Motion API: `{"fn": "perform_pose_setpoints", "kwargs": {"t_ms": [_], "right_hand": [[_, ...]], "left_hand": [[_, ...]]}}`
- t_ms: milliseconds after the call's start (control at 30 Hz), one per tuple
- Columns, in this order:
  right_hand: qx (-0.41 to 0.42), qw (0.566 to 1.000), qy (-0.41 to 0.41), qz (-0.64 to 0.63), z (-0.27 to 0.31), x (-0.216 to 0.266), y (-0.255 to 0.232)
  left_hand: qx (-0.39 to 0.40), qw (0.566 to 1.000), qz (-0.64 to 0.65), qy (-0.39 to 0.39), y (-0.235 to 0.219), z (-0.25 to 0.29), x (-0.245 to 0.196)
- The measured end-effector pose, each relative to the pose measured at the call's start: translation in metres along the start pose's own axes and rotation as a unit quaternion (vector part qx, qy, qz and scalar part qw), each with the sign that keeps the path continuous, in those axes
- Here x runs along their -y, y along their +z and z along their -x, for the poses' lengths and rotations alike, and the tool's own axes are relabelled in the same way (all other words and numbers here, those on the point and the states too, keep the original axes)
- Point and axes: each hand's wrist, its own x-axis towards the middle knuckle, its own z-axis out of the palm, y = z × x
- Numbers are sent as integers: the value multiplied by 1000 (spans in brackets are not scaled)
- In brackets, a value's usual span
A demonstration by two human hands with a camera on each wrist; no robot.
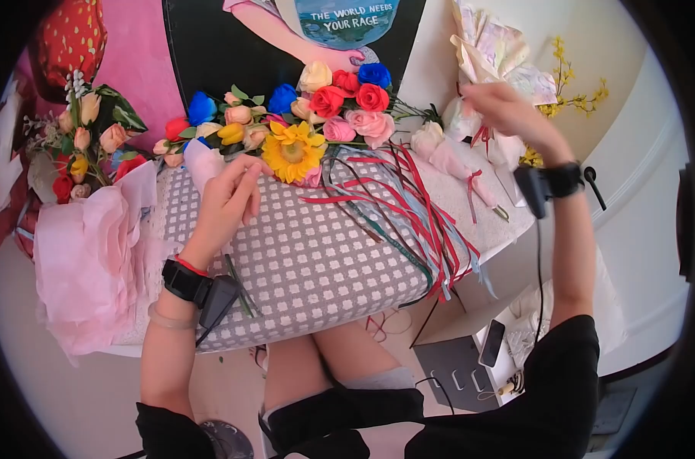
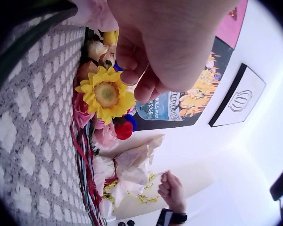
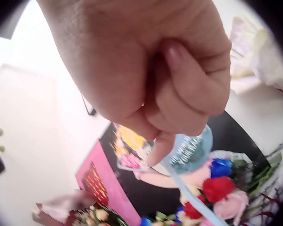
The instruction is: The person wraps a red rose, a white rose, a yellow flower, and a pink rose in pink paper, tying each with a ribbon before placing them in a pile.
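Observation:
My left hand (image 1: 229,187) is over the left part of the checked cushion (image 1: 286,252), fingers curled, holding a flower wrapped in pale pink paper (image 1: 202,162). Its green stems (image 1: 243,289) stick out below the wrist; the hand covers the middle of the bundle. My right hand (image 1: 516,118) is raised at the right, before the wrapped bouquet. In the right wrist view its curled fingers grip a light blue ribbon (image 3: 191,193), which trails downward. A sunflower (image 1: 292,151) lies just right of my left hand.
Roses (image 1: 370,126) in several colours line the back of the cushion. Loose ribbons (image 1: 409,206) spread over its right side. Pink paper sheets (image 1: 83,260) lie at left. Small wrapped flowers (image 1: 462,164) and a large wrapped bouquet (image 1: 508,65) are at right.

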Motion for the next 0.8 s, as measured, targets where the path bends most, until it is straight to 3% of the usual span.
{"fn": "perform_pose_setpoints", "kwargs": {"t_ms": [67,167,267,333,367,400,433,467,500,533,567,633,667,700,733,767,800], "right_hand": [[-21,990,-63,124,-47,-26,34],[-38,975,-105,192,-102,-62,68],[-78,971,-87,209,-136,-75,90],[-147,956,-25,254,-147,-73,100],[-128,969,64,204,-134,-51,105],[-124,969,60,205,-121,-38,109],[-252,905,-45,339,-108,-28,114],[-369,797,-151,453,-96,-15,118],[-390,785,-191,441,-84,4,123],[-409,773,-231,426,-69,26,130],[-396,788,-248,401,-50,48,143],[-250,853,-350,296,-33,67,176],[-181,853,-417,256,-16,79,192],[-86,923,-346,146,-13,90,212],[115,957,-253,80,-15,102,222],[310,939,-146,12,-17,113,230],[337,931,-141,-8,-23,116,247]], "left_hand": [[-1,1000,11,1,0,1,3],[-9,1000,18,0,-2,0,6],[-10,1000,11,-6,-4,-2,7],[-19,998,58,-3,-5,-2,7],[-38,996,79,-11,-8,-3,7],[-43,996,79,-13,-10,-4,9],[-115,985,130,22,-12,-7,12],[-187,964,180,58,-15,-9,13],[-248,953,152,85,-19,-11,14],[-258,951,148,82,-25,-12,15],[-308,938,136,84,-30,-11,16],[-368,916,131,93,-40,-12,21],[-370,916,125,92,-42,-13,23],[-375,916,108,90,-42,-13,25],[-380,916,94,89,-42,-13,26],[-374,919,84,91,-40,-13,26],[-377,918,83,91,-38,-13,27]]}}
